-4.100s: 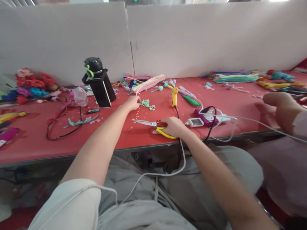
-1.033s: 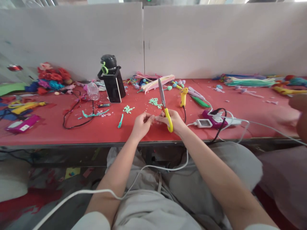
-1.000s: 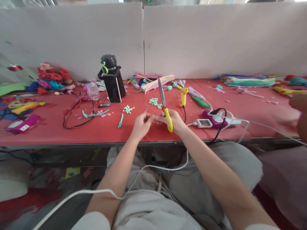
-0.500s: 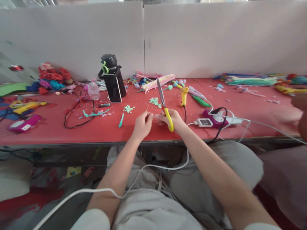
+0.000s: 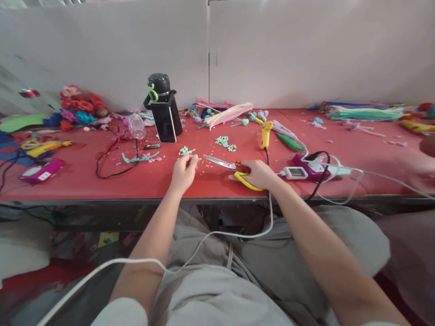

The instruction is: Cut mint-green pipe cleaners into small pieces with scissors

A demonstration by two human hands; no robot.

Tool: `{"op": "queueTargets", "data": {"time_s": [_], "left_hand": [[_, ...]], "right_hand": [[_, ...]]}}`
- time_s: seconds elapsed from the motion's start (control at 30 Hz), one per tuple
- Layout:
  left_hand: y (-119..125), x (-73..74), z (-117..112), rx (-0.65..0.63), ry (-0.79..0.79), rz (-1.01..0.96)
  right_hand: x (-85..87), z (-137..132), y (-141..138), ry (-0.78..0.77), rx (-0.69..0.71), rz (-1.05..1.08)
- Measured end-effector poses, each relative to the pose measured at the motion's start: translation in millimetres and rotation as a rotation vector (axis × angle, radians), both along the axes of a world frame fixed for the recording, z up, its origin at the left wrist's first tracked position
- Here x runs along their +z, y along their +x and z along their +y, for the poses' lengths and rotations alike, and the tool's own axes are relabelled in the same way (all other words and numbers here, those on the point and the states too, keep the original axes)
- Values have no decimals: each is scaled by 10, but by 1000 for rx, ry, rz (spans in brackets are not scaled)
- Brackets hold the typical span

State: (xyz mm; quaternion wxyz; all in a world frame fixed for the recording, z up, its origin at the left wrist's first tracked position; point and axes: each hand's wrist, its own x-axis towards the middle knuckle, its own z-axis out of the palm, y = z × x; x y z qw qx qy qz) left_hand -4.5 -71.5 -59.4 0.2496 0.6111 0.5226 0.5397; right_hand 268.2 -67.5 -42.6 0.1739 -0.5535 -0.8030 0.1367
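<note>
My right hand grips scissors with yellow and red handles. Their blades point left, towards my left hand. Thumb and fingertips of my left hand are pinched together, and whatever is between them is too small to make out. Just beyond that hand lies a small pile of pale green snippets. A second pile of green snippets sits farther right, past the blades. Tiny pale bits are scattered on the red table below the scissor tips.
A black bottle in a holder stands at the back left. Right of my hands are a yellow glue gun and a purple power strip with cables. Pink and cream fuzzy stems lie behind. Another person's hand shows at far right.
My hands have moved apart, the left one leftwards and the right one rightwards. The scissors have swung from pointing away to pointing left. A green strip near my left hand is now out of sight.
</note>
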Motion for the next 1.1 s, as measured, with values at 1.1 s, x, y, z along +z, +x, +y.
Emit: {"op": "queueTargets", "data": {"time_s": [1.1], "left_hand": [[18,-11,-18,-41,-28,4]], "right_hand": [[-13,11,7,18,-44,-45]]}}
